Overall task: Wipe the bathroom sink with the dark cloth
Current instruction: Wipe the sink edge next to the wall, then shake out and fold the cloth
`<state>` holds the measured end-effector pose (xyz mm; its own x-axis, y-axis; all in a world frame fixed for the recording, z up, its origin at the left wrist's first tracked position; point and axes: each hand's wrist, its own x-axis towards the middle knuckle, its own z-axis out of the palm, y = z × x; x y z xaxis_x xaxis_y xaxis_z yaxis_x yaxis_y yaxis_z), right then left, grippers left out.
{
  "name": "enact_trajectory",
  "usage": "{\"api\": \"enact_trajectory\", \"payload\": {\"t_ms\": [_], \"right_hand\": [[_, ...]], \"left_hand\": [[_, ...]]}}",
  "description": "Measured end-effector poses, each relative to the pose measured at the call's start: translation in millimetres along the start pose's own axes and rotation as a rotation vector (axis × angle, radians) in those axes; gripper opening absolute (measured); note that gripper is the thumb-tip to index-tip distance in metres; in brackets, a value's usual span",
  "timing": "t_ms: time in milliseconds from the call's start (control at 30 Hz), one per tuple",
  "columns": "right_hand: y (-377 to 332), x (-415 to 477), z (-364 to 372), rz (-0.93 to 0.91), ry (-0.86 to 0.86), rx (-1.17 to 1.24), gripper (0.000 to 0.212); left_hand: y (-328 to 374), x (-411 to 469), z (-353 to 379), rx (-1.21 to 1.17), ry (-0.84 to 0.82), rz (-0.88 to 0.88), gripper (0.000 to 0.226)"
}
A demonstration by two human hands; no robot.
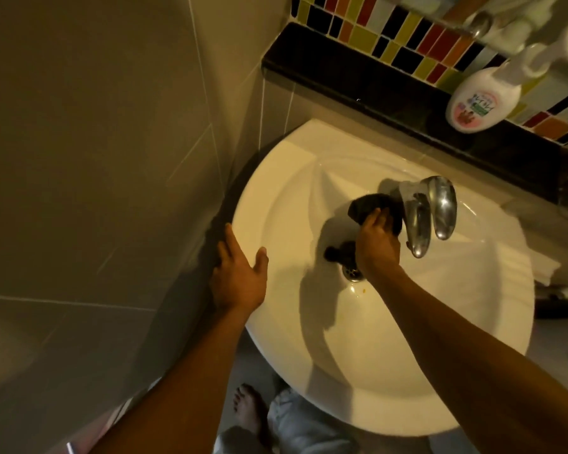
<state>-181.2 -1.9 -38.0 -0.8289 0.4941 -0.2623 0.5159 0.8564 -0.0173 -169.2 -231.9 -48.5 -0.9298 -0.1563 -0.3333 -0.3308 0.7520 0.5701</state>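
Dark cloth (363, 204) bunched, inside white sink (286, 198)
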Motion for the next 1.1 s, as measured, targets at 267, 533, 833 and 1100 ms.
{"api": "enact_trajectory", "payload": {"t_ms": [267, 533, 833, 1100], "right_hand": [[24.6, -43.6, -34.5, 0.064, -0.081, 0.570, 0.036], [30.5, -81.0, -80.5, -0.055, -0.122, 0.827, 0.027], [51.3, -122.3, -131.0, -0.356, -0.170, 0.749, 0.021], [90.3, -148.4, -151.0, -0.374, -0.131, 0.588, 0.013]], "left_hand": [[2.5, 4.3, -14.6, -0.032, -0.126, 0.009, 0.081], [45.7, -25.8, -30.9, -0.008, -0.110, 0.297, 0.057], [102.6, -79.0, -30.2, -0.144, -0.478, 0.523, 0.057], [131.1, -109.6, -41.2, -0.377, -0.516, 0.500, 0.006]]}}
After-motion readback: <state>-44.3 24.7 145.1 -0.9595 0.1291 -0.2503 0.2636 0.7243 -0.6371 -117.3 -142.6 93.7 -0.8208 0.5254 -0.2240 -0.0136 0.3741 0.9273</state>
